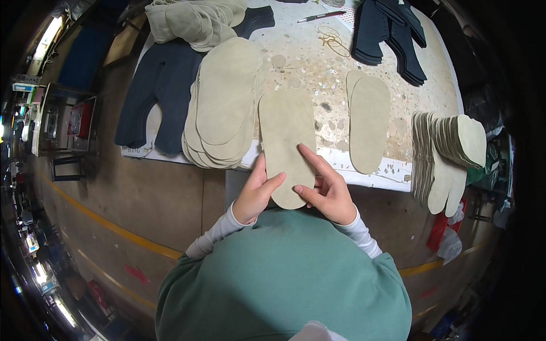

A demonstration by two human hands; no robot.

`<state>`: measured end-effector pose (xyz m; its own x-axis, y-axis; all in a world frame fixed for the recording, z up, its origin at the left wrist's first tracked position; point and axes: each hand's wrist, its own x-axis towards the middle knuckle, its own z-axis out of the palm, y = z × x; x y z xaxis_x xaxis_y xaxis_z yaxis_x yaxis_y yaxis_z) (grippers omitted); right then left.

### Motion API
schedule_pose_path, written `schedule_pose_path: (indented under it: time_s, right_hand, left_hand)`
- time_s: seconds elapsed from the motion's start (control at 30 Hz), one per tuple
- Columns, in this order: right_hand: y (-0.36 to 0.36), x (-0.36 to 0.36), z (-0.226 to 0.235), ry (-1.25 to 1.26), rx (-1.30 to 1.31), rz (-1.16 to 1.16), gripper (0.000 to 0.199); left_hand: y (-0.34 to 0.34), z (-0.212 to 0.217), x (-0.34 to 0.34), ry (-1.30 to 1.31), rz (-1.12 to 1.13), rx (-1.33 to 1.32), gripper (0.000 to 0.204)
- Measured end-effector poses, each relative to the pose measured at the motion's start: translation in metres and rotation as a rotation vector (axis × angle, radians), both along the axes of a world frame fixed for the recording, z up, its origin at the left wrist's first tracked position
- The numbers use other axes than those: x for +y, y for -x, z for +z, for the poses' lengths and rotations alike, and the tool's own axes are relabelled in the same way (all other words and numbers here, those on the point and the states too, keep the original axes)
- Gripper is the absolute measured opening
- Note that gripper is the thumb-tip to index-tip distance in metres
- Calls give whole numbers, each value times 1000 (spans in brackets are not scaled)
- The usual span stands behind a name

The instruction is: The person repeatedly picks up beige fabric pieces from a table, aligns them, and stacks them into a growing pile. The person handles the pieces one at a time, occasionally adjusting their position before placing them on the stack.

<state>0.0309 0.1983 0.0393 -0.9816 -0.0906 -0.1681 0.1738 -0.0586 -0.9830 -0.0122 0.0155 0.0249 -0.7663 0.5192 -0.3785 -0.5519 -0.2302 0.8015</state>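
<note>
A beige insole (pixel 287 128) lies between my two hands at the near edge of the table, its rounded near end jutting past the edge toward me. My left hand (pixel 255 193) grips its left side, thumb on top and fingers hidden beneath. On the other side my right hand (pixel 329 190) holds it with the thumb on top, and the index finger stretches along its upper face. Left of it rests a fanned stack of beige insoles (pixel 224 102). To the right, a small pile of similar insoles (pixel 371 122) lies flat.
Dark shoe-upper pieces (pixel 170 85) lie at the left, more dark pieces (pixel 387 34) at the back right. Beige pieces (pixel 193 23) heap at the back left. Rows of beige insoles (pixel 424 156) overhang the right edge. A pen (pixel 321 17) and yellow bands (pixel 334 40) lie at the back.
</note>
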Motion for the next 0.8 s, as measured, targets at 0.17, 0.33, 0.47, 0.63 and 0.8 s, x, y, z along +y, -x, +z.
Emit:
schedule_pose_path:
  time_s: [0.17, 0.33, 0.47, 0.63, 0.8]
  right_hand:
    - [12, 14, -6, -90, 34, -299, 50]
    - [34, 35, 10, -482, 180, -12, 49]
    - [36, 52, 30, -573, 362, -20, 48]
    - [32, 91, 19, -562, 465, -477, 45]
    - [28, 118, -22, -511, 295, -596, 42]
  left_hand:
    - [0, 0, 0, -23, -32, -54, 64]
    - [2, 5, 4, 48, -398, -158, 62]
    - [6, 6, 6, 92, -435, -84, 49]
    - [9, 3, 3, 93, -441, -12, 38]
    - [11, 0, 4, 114, -440, -14, 35]
